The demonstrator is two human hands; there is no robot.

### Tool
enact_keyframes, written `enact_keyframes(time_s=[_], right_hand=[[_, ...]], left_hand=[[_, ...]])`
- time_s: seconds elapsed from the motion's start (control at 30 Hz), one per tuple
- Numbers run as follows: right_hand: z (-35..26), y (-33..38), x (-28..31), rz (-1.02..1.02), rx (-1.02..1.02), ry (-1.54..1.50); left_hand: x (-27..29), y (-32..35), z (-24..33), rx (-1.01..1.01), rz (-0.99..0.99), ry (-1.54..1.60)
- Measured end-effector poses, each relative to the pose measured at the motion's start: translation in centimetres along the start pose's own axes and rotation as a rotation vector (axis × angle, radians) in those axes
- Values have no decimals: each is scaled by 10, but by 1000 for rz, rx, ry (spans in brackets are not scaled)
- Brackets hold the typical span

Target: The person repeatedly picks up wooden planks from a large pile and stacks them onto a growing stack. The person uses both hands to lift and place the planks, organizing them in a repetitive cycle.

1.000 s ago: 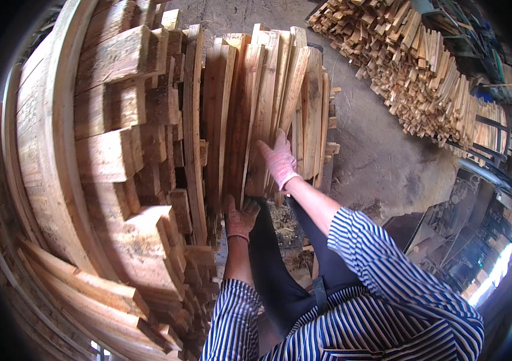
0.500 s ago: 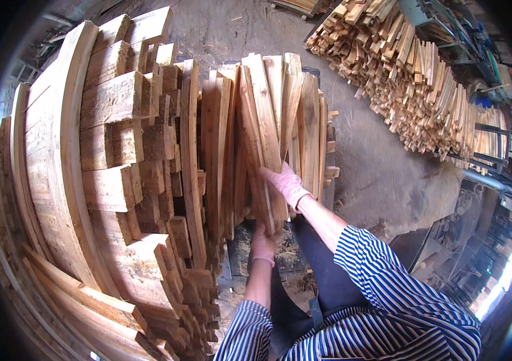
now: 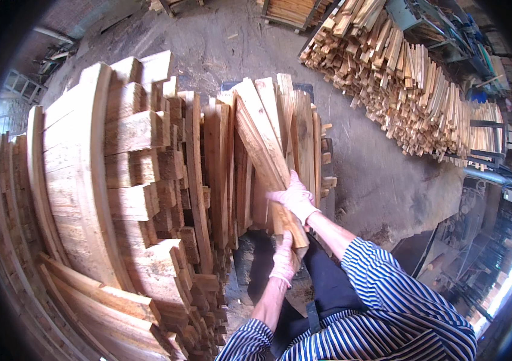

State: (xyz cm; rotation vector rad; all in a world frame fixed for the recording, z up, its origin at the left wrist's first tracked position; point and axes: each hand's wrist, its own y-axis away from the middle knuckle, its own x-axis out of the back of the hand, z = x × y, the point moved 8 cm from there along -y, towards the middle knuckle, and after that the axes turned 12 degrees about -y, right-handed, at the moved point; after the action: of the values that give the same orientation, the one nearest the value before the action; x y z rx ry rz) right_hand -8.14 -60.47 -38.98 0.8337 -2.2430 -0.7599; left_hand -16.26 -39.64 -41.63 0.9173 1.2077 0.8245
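Dusty concrete floor runs under you, lumber on every side. Your right hand, in a pale glove, is wrapped over the upper face of a long plank, and your left hand, gloved too, cups its near end from below at about six o'clock of the right. So both hands are closed on that one board. It lies tilted, its far end pointing to eleven o'clock, resting across the upright boards just behind it.

Keep the low hand carrying the weight, I'd say, and let the upper hand only steer; that way the far end won't swing. Watch the tall stack of cut blocks at nine o'clock, near your left elbow. Out at two o'clock, well apart, the long pile of thin slats lies clear of your swing.
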Motion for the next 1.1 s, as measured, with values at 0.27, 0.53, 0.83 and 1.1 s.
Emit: enact_keyframes(time_s=[0.27,0.53,0.83,1.1], right_hand=[[-88,67,129,-125,136,293],[-48,235,147,-721,-320,-932],[-210,258,135,-347,571,22],[-314,312,27,-736,768,194]], left_hand=[[-25,73,44,43,-79,-303],[-200,105,126,-77,-720,101],[-214,238,222,-545,-295,85],[-82,335,307,-1043,46,191]])
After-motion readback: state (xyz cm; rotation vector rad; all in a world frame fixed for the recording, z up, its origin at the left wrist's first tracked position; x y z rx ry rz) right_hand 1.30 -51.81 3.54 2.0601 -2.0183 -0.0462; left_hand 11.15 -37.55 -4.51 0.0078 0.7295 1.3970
